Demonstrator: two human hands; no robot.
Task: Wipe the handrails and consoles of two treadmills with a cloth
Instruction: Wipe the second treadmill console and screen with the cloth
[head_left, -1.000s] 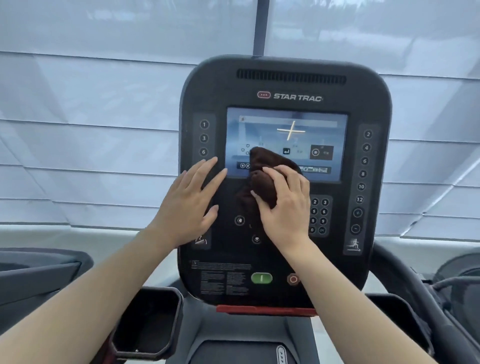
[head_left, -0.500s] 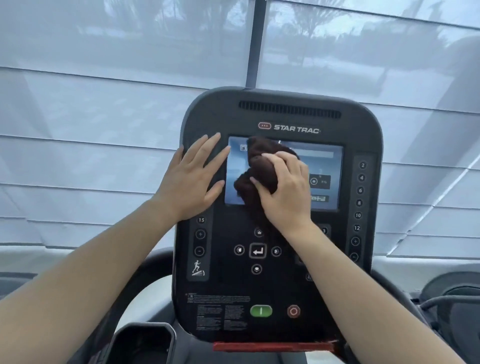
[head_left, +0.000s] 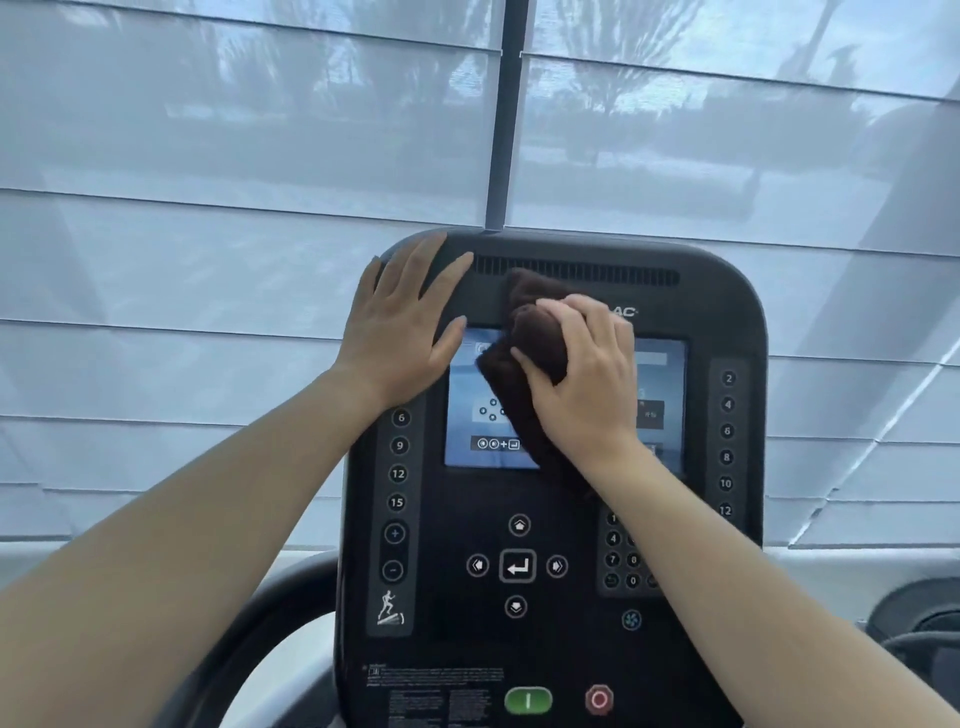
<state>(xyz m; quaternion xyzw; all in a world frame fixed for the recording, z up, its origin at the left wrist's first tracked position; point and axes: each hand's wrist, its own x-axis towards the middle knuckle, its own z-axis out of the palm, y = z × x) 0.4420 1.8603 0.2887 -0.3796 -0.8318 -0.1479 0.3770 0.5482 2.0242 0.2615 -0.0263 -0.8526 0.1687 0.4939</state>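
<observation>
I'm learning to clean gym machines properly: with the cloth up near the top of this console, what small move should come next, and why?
Probably slide the right hand and its brown cloth sideways to the right, along the vent slots and logo strip. The cloth sits at the upper left of the screen, while the left hand rests flat on the console's top-left corner.

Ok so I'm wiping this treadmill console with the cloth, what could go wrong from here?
The display is lit, and the right hand presses the dark cloth across it, so a swipe might trigger a setting. The left hand lies flat beside the numbered incline buttons and could press one. The green start button sits low on the console; take care wiping there.
</observation>
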